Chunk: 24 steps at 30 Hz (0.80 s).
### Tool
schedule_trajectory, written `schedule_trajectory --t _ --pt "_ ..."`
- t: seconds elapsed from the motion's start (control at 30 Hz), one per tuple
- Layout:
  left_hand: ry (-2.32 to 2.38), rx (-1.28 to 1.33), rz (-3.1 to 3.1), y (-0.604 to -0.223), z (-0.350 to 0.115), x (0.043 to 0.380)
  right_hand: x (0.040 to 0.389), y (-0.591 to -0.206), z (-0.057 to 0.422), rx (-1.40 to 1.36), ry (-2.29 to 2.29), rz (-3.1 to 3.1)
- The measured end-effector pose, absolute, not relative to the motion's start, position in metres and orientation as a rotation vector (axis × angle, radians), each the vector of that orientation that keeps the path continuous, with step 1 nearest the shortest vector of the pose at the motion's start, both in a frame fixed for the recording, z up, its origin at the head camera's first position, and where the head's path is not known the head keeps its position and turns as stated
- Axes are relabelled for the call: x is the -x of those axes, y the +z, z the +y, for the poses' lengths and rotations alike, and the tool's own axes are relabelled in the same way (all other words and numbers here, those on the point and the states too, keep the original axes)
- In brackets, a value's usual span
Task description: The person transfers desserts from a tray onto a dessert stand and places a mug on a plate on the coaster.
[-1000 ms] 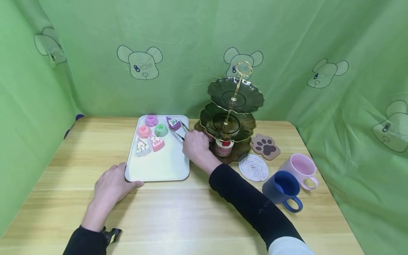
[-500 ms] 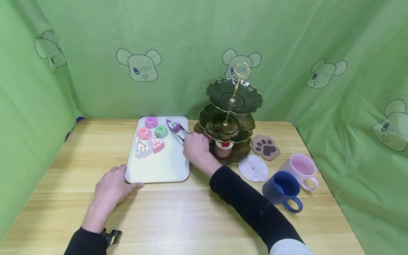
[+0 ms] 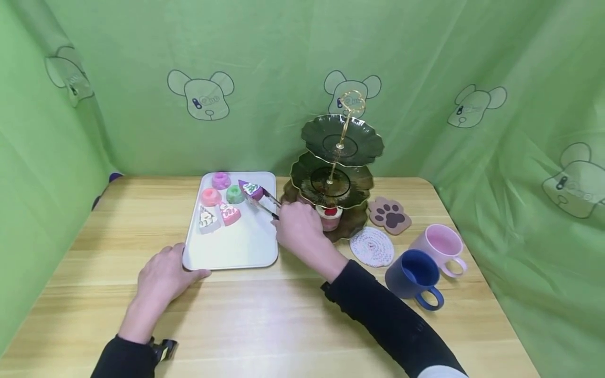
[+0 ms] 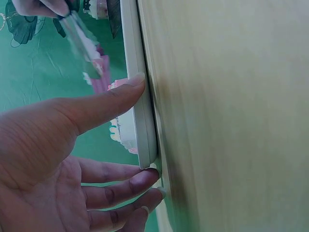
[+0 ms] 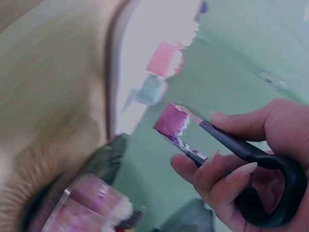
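OK so the purple cake slice point(image 5: 171, 120) just lifts clear of the white tray point(image 3: 231, 252), pinched in tongs point(image 5: 229, 141) the right hand point(image 3: 302, 231) grips, so I'd call that 1 pickup done, while the left hand point(image 3: 163, 273) rests wide against the tray's corner.

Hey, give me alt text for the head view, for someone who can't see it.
A person's right grip holds tongs pinching a purple cake slice over a white tray; the left grip holds its near left corner. To the right are a tiered stand, pink mug and blue mug.
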<state>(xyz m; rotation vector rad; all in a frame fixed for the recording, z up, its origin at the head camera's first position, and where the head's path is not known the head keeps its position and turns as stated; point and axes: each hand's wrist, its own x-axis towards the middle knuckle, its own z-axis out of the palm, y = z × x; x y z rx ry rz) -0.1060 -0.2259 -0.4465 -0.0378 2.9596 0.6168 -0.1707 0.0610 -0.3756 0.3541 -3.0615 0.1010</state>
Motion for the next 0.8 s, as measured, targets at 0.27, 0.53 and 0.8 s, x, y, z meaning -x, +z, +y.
schedule_trajectory --t 0.27,0.53,0.8 --pt "0.611 0.031 2.948 -0.446 -0.225 0.107 0.137 -0.346 0.088 -0.409 0.180 -2.949" --pt "0.622 0.026 2.952 -0.445 -0.227 0.106 0.112 -0.324 0.116 -0.469 0.178 -2.881" --pt "0.620 0.031 2.957 -0.445 -0.228 0.105 0.097 -0.309 0.156 -0.523 0.176 -2.782"
